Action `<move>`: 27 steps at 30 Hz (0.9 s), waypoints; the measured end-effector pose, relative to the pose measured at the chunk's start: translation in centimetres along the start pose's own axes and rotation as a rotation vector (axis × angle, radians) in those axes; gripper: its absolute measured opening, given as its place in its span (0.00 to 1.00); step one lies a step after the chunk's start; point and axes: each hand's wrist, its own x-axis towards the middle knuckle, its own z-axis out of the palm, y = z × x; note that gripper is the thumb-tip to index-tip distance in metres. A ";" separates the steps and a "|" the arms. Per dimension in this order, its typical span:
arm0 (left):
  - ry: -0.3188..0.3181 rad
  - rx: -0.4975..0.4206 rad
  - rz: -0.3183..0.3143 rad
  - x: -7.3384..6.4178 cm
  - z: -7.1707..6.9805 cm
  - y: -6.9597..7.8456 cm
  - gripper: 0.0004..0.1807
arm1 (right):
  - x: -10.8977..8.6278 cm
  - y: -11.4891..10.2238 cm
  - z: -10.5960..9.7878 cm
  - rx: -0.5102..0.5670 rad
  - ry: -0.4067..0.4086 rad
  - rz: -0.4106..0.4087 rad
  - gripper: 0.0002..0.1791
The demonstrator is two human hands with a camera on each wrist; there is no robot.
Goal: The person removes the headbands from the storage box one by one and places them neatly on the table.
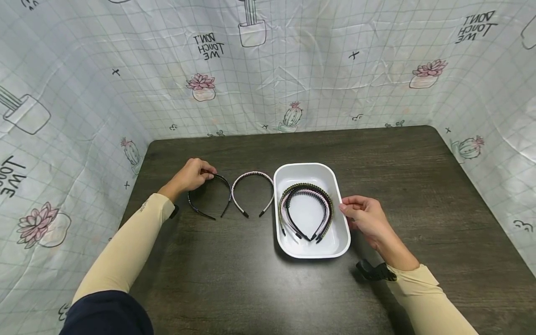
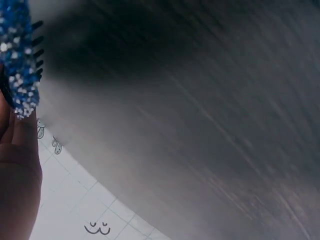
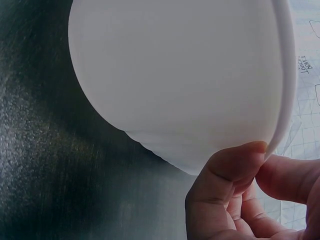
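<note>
My left hand pinches the top of a dark headband at the left of the table. Up close in the left wrist view, that headband shows blue and silver glitter and small black teeth. Beside it lies a whitish-pink headband, its ends toward me. My right hand grips the right rim of a white tray, thumb and fingers on the edge, as the right wrist view also shows. Inside the tray, several headbands, black, pink and yellow-green, lie nested together.
The dark wooden table reaches back to a hanging cloth printed with plants and words, which also encloses both sides. A black strap is around the right wrist.
</note>
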 end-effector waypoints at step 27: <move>0.056 -0.001 0.026 0.2 0.9 -0.4 0.09 | -0.1 0.1 0.1 -0.002 -0.001 -0.005 0.22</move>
